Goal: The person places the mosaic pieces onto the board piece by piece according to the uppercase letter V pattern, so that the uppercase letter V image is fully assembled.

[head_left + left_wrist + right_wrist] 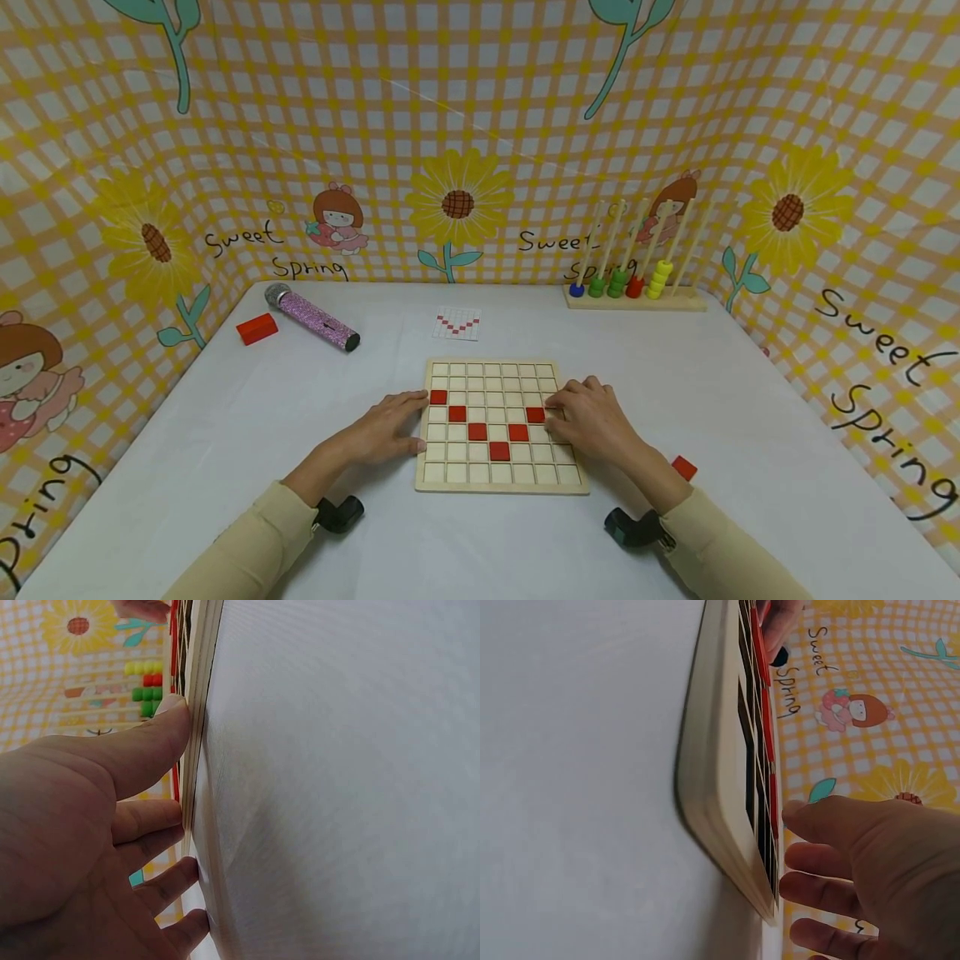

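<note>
A square wooden grid board (457,475) lies flat on the table in the head view. Several red square tiles sit in its cells, forming a V; one red tile (536,415) is close to the fingertips of my right hand (592,421). That hand lies over the board's right edge, its thumb and fingers spread apart in the right wrist view, holding nothing visible. The cells beneath it are hidden. At the board's left edge, my left hand (386,429) touches the rim with its thumb and fingertips, fingers fairly straight.
Behind the board lies a card (457,324) printed with a red V pattern. A glittery pink microphone (315,318) and a red block (257,329) are at back left. A pegged bead counter (636,300) stands at back right. Beside my right forearm is a loose red tile (684,468).
</note>
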The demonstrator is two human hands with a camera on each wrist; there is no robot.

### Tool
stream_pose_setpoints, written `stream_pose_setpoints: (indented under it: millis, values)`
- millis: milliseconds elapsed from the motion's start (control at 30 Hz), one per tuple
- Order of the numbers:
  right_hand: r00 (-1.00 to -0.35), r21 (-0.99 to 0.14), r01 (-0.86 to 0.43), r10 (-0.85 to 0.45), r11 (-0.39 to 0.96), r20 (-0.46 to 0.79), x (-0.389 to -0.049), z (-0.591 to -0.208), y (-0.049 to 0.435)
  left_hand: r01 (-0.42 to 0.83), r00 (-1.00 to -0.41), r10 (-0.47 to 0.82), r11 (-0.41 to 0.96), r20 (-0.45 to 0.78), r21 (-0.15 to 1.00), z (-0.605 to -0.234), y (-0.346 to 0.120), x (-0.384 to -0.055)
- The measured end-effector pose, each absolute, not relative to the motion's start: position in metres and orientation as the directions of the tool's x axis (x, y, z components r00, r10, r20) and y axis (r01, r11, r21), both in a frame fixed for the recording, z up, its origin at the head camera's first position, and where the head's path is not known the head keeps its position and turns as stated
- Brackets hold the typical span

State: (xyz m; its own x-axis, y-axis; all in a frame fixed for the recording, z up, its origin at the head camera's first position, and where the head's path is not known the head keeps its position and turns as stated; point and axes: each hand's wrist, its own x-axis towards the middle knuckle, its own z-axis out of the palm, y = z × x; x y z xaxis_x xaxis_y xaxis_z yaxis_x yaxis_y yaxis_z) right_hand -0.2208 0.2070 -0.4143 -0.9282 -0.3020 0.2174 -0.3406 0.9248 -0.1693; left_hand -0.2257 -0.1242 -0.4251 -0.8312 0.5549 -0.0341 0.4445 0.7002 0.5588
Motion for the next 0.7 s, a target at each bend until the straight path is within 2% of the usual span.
stream_pose_setpoints:
  millis: [400, 700]
  values:
    - [-0.908, -0.174, -0.348, -0.286, 0.921, 0.305, -0.204, -0.409, 0.229, 0.437, -0.833, 0.553, 0.695, -0.036, 0.571, -0.423, -0.123, -0.225]
    - [-0.917, -0.205, -0.303, -0.226, 0.931, 0.33, -0.191, -0.407, 0.251, 0.433, -0.834, 0.55, 0.701, -0.042, 0.566, -0.423, -0.124, -0.225]
